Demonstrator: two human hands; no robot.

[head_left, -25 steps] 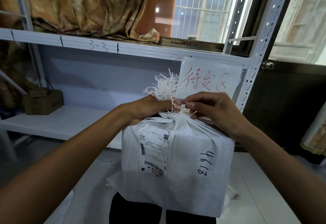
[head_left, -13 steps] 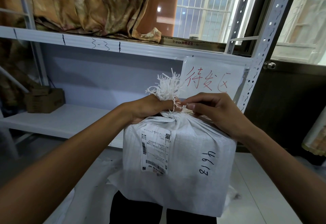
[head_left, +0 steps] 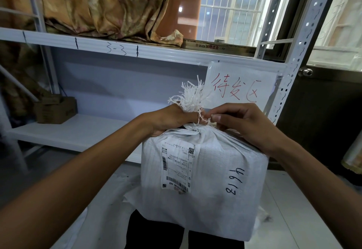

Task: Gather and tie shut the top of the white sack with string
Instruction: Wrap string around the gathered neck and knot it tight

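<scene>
A white woven sack (head_left: 213, 186) stands upright in front of me, boxy, with a shipping label and the handwritten number 46613 on its near face. Its top is bunched into a neck with a frayed white tuft (head_left: 193, 97) sticking up. My left hand (head_left: 168, 119) is closed around that neck from the left. My right hand (head_left: 242, 123) pinches a thin white string (head_left: 201, 118) between thumb and fingers just right of the neck. The string runs between both hands close to the neck; how it wraps the neck is hidden.
A white metal shelf rack (head_left: 137, 52) stands right behind the sack, with a brown cardboard box (head_left: 55, 109) on its lower shelf at left. A paper sign (head_left: 241, 86) with red writing hangs on the rack. A dark door (head_left: 323, 115) stands at right. The floor is pale tile.
Both hands and the sack stay almost where they were. My right fingers have shifted slightly on the string beside the neck.
</scene>
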